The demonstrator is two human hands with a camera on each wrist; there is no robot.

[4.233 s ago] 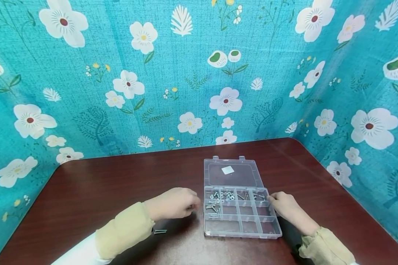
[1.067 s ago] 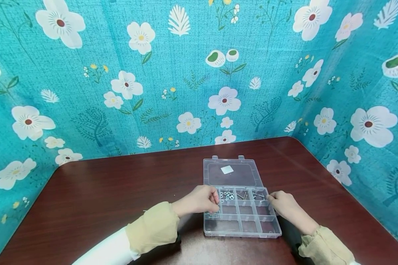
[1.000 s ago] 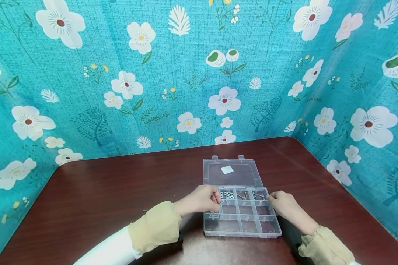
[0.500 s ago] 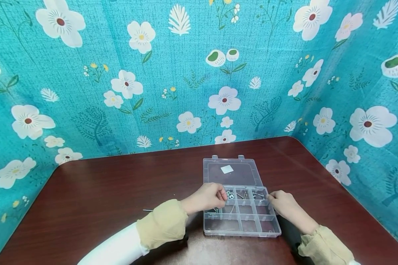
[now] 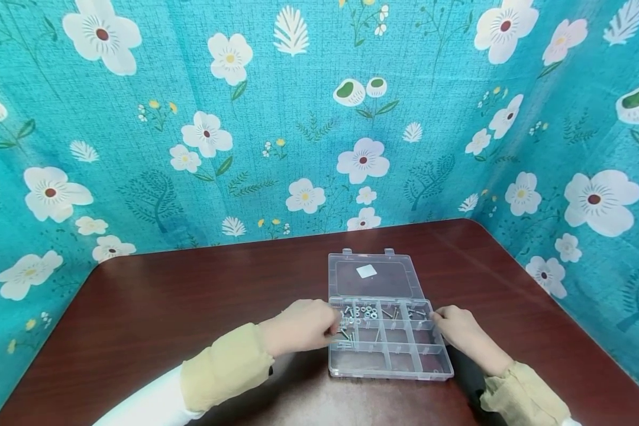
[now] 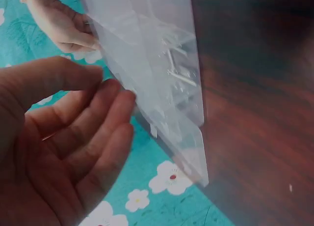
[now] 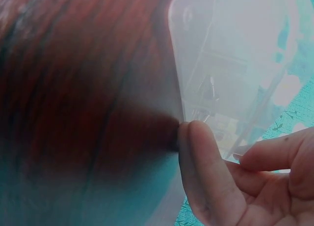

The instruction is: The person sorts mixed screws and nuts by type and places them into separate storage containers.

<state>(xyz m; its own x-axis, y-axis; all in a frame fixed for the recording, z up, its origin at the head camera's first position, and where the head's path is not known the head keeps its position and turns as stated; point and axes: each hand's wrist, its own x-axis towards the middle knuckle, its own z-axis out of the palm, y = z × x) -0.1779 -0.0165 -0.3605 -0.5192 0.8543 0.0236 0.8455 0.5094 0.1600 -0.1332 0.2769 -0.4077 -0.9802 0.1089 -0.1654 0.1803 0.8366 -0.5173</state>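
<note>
A clear plastic compartment box [image 5: 351,374] lies with its lid [image 5: 375,285] folded back. My left hand [image 5: 305,325] is at the box's left edge, overlapping it in the head view. Nothing shows between its loosely bent fingers [image 6: 122,105] in the left wrist view. With thumb and fingers, my right hand [image 5: 460,331] holds the box's right side wall, as the right wrist view also shows. Metal screws [image 5: 347,338] fill the left middle compartment, and a single long screw [image 5: 377,335] leans in the one beside it. Nuts [image 5: 370,312] occupy a back compartment.
More screws lie in the back compartments to the right [image 5: 416,312]. The box stands on a dark red-brown table [image 5: 191,296]. Behind and at both sides hangs a turquoise floral cloth [image 5: 277,118]. My left sleeve [image 5: 229,367] covers part of the tabletop.
My left hand moved in over the box, then drew back left to its edge. A long screw now leans in a middle compartment that held none 4.2 s ago. The right hand stayed put.
</note>
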